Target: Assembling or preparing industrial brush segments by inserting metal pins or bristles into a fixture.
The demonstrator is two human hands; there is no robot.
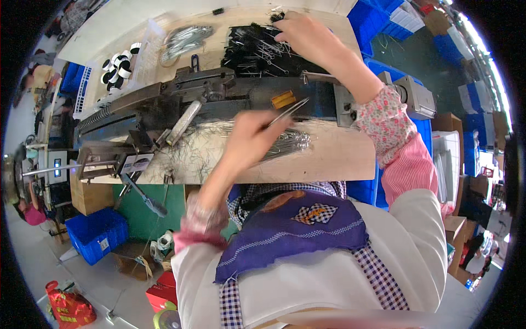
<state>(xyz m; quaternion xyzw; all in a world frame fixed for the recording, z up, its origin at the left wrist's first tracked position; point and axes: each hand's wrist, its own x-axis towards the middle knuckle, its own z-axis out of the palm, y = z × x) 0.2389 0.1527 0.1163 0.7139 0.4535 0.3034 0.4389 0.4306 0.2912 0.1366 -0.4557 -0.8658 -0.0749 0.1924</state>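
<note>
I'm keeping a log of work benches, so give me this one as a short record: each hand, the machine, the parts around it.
Left hand: closed on slim silver metal pieces
Right hand: at the far side of a pile of black, wire-stemmed pieces; grip unclear
Machine: dark metal, lying across a wooden bench
On machine: small brass-coloured block
Near side: loose thin wires by the left hand
Far side: silver wire bundle
Far left: clear basket holding black-and-white rolls
</note>
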